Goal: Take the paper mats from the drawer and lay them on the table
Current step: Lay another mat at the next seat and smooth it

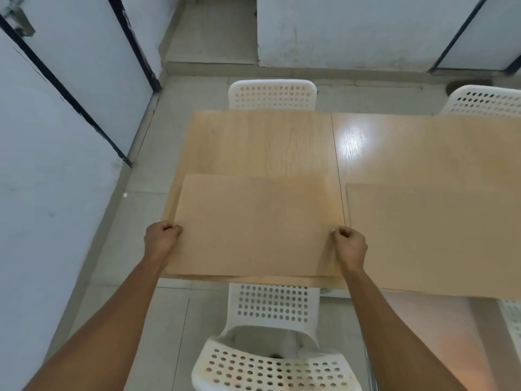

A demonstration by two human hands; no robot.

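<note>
Hands hold one brown paper mat (256, 224) by its two short edges over the near left part of the wooden table (253, 142). The left hand (161, 239) has its fingers curled into a loose fist at the mat's left edge, with thumb and forefinger pinching the paper. The right hand (349, 244) grips the right edge the same way, its fingers (342, 231) folded in and the thumb pressed against them on the sheet. Both forearms reach in from the bottom of the view, bare to the elbow.

The mat lies flat or nearly flat on the tabletop; whether it rests fully on the wood cannot be told. Its near edge runs just inside the table's near edge, and its right edge lies just beside a seam in the tabletop. A second paper mat (434, 235) lies flat on the table's right part, just across that seam, apart from the held one by a narrow strip of bare wood.

A white perforated chair (272, 359) stands at the near side between the forearms, its backrest close to the table edge. Another white chair (272, 94) stands at the far side, opposite, and a third chair (485, 101) shows at the far right. The floor (135, 263) is pale tile, and white walls with dark frames stand to the left.
</note>
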